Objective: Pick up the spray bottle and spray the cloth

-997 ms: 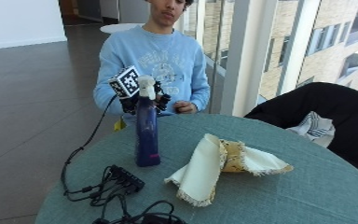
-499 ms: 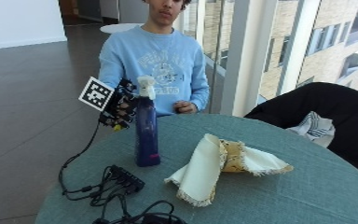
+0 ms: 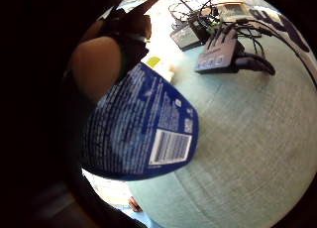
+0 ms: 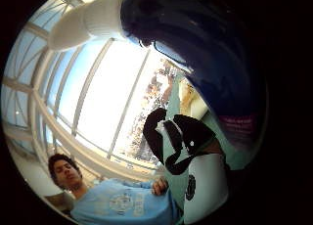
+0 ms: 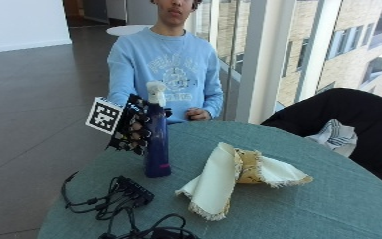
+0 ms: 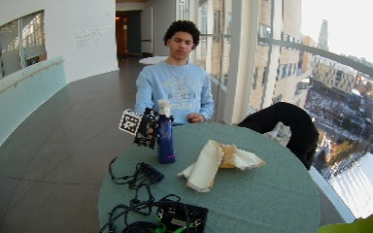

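Seated person at a round bench (image 5: 323, 199) covered in grey-green cloth. The gloved right hand (image 5: 137, 130) is raised beside the upper body of a dark blue spray bottle (image 5: 156, 144), back of the hand facing outward and away from the person, the forearm reaching in from the person's side of the bench. The fingers (image 5: 140, 133) are curled against the side of the bottle below its white spray head (image 5: 156, 92); whether they fully enclose it cannot be told from the outside view. In the little-finger palm view the bottle's printed label and barcode (image 3: 168, 146) fill the field close to the palm, and in the thumb-side palm view the bottle's dark body (image 4: 215, 54) and white head (image 4: 85, 22) lie directly across the palm. The bottle stands upright with its base on the bench, near the edge on the person's right.

The cloth (image 5: 240, 177), cream with a fringed edge and a yellow-brown inner face, lies loosely folded on the bench beside the bottle and apart from it. The person's bare left hand (image 5: 195, 114) rests at the far bench edge. A black cabled device (image 5: 128, 191) lies on the bench in front of the bottle. A dark garment (image 5: 346, 119) hangs over a chair at the far side.
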